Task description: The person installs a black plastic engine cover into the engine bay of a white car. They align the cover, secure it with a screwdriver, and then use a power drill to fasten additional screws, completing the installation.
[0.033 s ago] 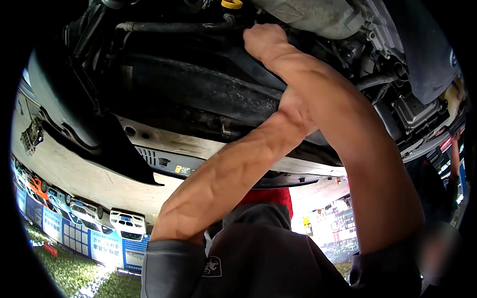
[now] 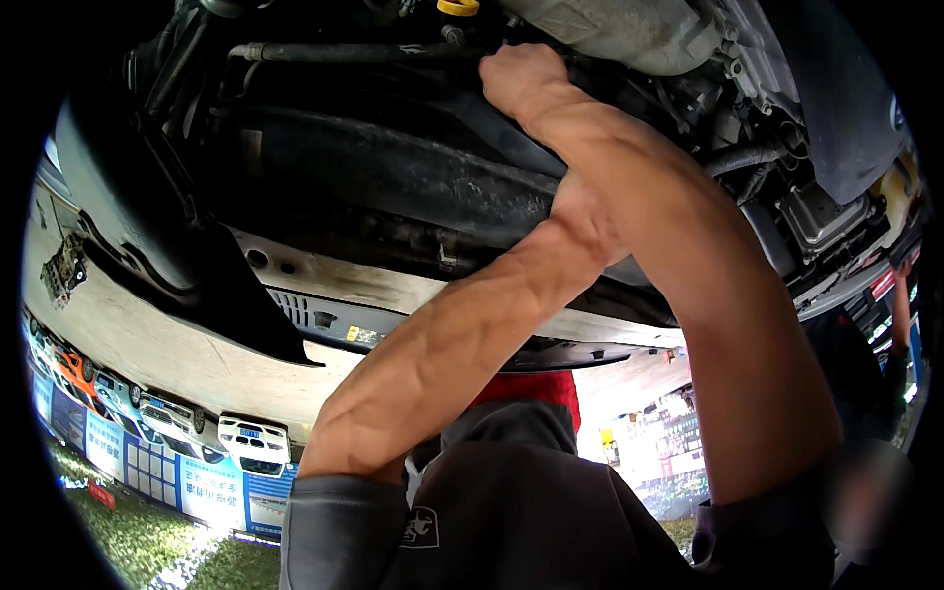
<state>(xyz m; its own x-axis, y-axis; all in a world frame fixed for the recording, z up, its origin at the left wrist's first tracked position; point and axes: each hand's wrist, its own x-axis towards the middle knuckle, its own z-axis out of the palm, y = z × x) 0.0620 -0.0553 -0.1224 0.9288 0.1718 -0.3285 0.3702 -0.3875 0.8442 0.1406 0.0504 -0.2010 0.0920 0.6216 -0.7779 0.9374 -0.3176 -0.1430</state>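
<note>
My right arm reaches up across an open engine bay. At its end, my right hand is closed in a fist beside a dark hose and below a grey metal engine part. Whatever the fingers hold is hidden under the hand. From the lower left comes my left forearm, crossing beneath the right one. Only the wrist and back edge of my left hand show; its fingers are hidden behind the right forearm, near a long black duct-like part.
A yellow ring-shaped part sits at the top. On the right are a ribbed hose and a metal-cased box. A pale crossbar spans the front. Parked cars stand at lower left; another person's arm shows far right.
My right hand has shifted very slightly upward, still closed. My left arm stays in place.
</note>
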